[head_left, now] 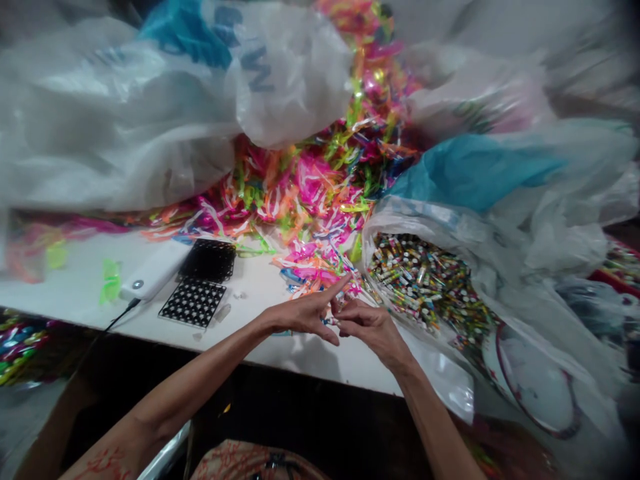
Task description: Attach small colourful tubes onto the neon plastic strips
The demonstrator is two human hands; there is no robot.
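My left hand (306, 315) is above the table's front part, its index finger stretched out and its thumb apart from it. Close against it, my right hand (369, 328) is closed in a pinch at its fingertips. A small white-tipped piece (331, 321) shows between the two hands, at the right fingertips; its kind is too small to make out. Just beyond the hands lies a heap of bright pink, orange and green plastic strips (315, 250). Beside my right hand, an open clear bag holds many small printed cylinders with white ends (417, 277).
Two black perforated trays (194, 303) (207, 260) lie on the white table (265, 350) at the left. Near them is a white device (150, 277) with a black cable. Large plastic bags (115, 127) crowd the back. A white basin (535, 380) stands at the right.
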